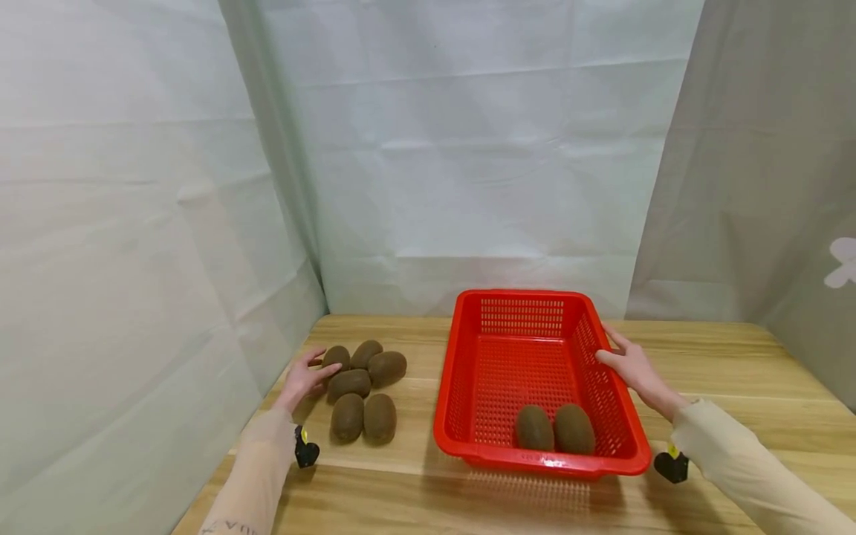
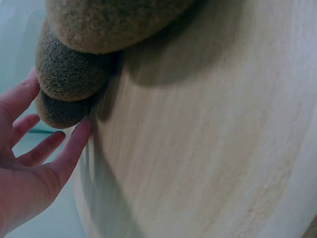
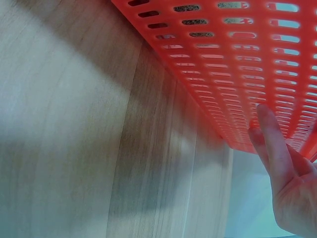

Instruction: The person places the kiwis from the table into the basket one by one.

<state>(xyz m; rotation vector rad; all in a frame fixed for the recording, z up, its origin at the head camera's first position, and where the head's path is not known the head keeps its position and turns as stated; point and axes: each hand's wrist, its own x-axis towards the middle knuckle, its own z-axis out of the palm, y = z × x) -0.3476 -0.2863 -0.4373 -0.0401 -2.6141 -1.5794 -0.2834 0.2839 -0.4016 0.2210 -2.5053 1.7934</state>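
Beside a cluster of brown kiwis (image 1: 349,383) on the left of the table is my left hand (image 1: 304,379). Its spread fingers reach around the far-left kiwi (image 1: 336,358); in the left wrist view, the fingertips (image 2: 84,128) are close to the fuzzy fruit, and I cannot tell whether they touch it. My right hand (image 1: 631,368) holds the right rim of a red plastic basket (image 1: 449,371), thumb over the rim and fingers along the slotted outer wall (image 3: 237,64). Two kiwis (image 1: 574,429) lie side by side in the basket's near end.
The wooden table (image 1: 729,371) has pale cloth walls behind it (image 1: 481,186) and to its left (image 1: 134,260). Several kiwis, including a near pair (image 1: 380,418), lie loose between my left hand and the basket.
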